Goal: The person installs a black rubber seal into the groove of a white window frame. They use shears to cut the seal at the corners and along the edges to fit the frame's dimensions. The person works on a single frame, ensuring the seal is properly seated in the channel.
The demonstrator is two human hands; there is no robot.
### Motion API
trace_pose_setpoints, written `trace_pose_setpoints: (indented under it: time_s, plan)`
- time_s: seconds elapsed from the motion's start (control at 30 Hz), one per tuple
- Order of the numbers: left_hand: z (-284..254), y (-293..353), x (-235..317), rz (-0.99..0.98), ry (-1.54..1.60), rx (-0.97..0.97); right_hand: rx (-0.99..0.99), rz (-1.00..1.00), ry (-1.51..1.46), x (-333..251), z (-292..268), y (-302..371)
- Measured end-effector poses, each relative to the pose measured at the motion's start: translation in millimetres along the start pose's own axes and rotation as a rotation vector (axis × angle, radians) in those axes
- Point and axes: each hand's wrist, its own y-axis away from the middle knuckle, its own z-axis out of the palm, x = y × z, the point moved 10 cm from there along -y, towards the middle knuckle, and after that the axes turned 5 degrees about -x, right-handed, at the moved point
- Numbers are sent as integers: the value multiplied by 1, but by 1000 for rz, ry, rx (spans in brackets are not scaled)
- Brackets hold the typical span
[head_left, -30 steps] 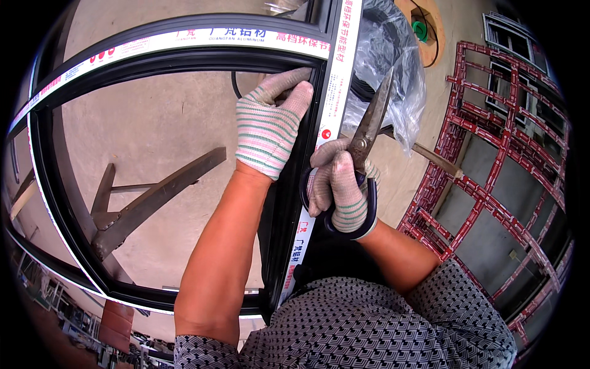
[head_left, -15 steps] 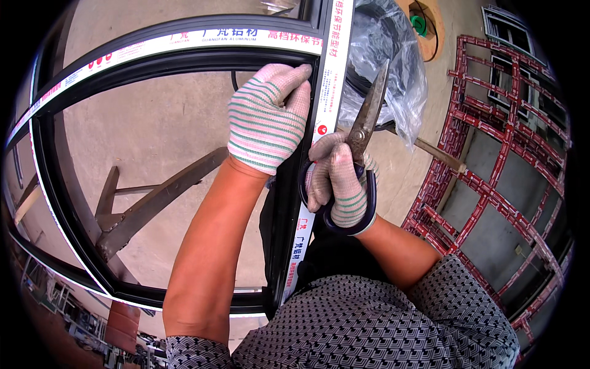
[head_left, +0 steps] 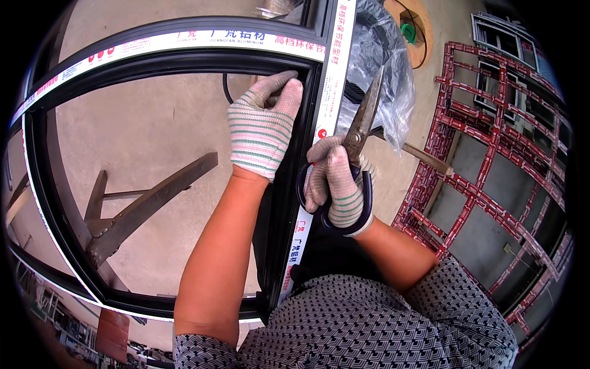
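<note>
Scissors [head_left: 367, 111] are resting in the right hand [head_left: 339, 184]. Left hand [head_left: 263, 132] is pinching narrowly, hold unclear, far right inside the frame [head_left: 332, 86].

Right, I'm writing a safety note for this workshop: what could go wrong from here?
The scissors in the gloved right hand could nick the gloved left hand at the frame's corner if they swung that way. Their handles overlap the white printed film on the black frame in this view, so a knock might scuff it. The blades also show against the clear plastic bag and might snag it, though the gap can't be judged.
</note>
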Motion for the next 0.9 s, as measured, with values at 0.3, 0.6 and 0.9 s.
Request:
trace_pose_setpoints:
  time_s: [0.3, 0.6, 0.9]
  plan:
    - [5, -23, 1, -187, -168, -77, 8, 36, -4, 0, 2, 1]
    - [1, -14, 8, -202, -127, -52, -24, 17, 57, -6, 10, -3]
    - [-95, 155, 144, 460, -372, 376, -33, -105, 135, -4, 5, -9]
